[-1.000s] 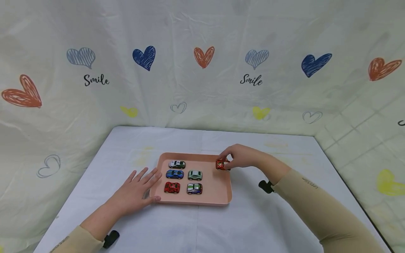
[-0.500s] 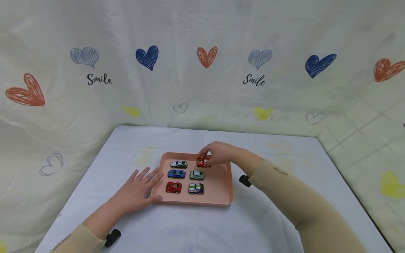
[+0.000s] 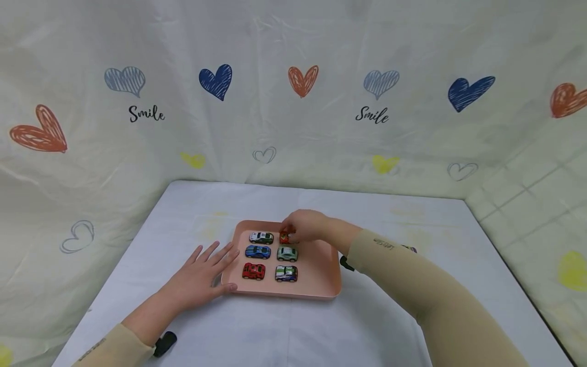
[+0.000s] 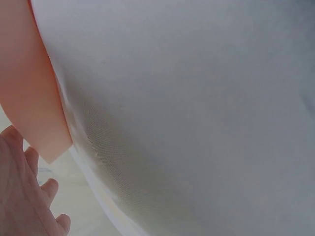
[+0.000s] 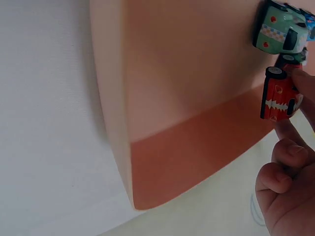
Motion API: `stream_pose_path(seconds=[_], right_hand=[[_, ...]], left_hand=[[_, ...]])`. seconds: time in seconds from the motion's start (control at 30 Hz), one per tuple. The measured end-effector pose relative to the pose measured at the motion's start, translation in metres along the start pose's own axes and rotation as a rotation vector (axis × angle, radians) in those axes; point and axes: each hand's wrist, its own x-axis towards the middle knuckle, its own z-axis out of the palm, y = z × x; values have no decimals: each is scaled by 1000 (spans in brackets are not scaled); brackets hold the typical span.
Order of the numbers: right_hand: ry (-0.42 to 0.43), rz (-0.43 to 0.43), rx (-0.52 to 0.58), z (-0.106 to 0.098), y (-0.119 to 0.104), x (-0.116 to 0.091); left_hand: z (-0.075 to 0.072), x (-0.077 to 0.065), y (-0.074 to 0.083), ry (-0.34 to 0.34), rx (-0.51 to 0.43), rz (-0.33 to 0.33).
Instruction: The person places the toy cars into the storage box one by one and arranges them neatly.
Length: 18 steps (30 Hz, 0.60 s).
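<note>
My right hand [image 3: 306, 225] pinches a red toy car [image 5: 278, 96] between thumb and fingers at the back of the pink tray [image 3: 321, 275]. Fingers partly cover that car in the head view. Just in front of it sits a pale green toy car [image 3: 287, 254], and left of it a white and dark toy car [image 3: 261, 238]. A blue toy car [image 3: 258, 252], another red toy car [image 3: 254, 271] and a white, green and purple toy car [image 3: 286, 273] also stand in the tray. With fingers spread, my left hand [image 3: 197, 280] rests at the tray's left edge.
White cloth [image 3: 220, 331] covers the table. Beyond the right sleeve a small colourful object [image 3: 409, 248] shows, mostly hidden by the arm. A pale curtain [image 3: 321, 137] printed with hearts hangs behind the table. Each wrist wears a small black device [image 3: 165, 344].
My right hand has carried the red toy car leftward, from the tray's back right corner to beside the white and dark car. The left hand stays in place at the tray.
</note>
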Motion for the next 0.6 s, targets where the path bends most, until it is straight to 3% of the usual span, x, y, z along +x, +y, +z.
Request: stream_pose_path(seconds=[0.3, 0.6], right_hand=[[-17, 10, -48, 5, -1, 0], [-10, 26, -79, 9, 1, 4]], left_hand=[[-1, 1, 1, -22, 9, -10], [-2, 2, 1, -2, 3, -3]])
